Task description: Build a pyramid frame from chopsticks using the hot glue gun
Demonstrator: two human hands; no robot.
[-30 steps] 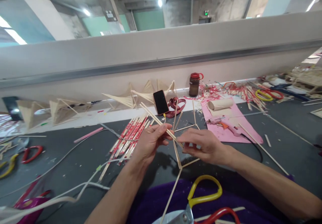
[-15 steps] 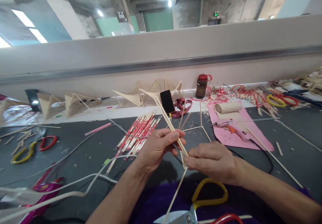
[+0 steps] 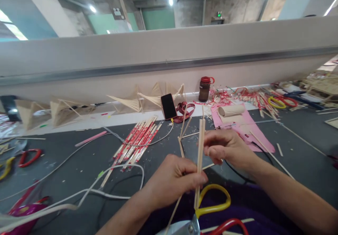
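My left hand [image 3: 174,180] is closed around a small bundle of thin wooden sticks [image 3: 200,147], held nearly upright over the dark table [image 3: 79,164]. My right hand [image 3: 224,145] pinches the same bundle higher up, fingers curled on its right side. Behind the hands lies a frame of glued sticks [image 3: 185,131] flat on the table. Scissors with a yellow and a red handle [image 3: 213,206] rest on the purple cloth [image 3: 250,206] just below my hands.
A pack of red-wrapped chopsticks [image 3: 137,140] lies left of centre. A phone [image 3: 169,106] leans by stick models [image 3: 137,101]. A glue gun [image 3: 248,136] and paper roll [image 3: 231,110] sit on a pink sheet [image 3: 261,141]. A bottle [image 3: 204,88] stands behind. White cables [image 3: 79,196] cross the left.
The stick bundle has swung from slanting left to nearly upright. My left hand has dropped lower toward me, and my right hand has risen to grip the sticks higher up.
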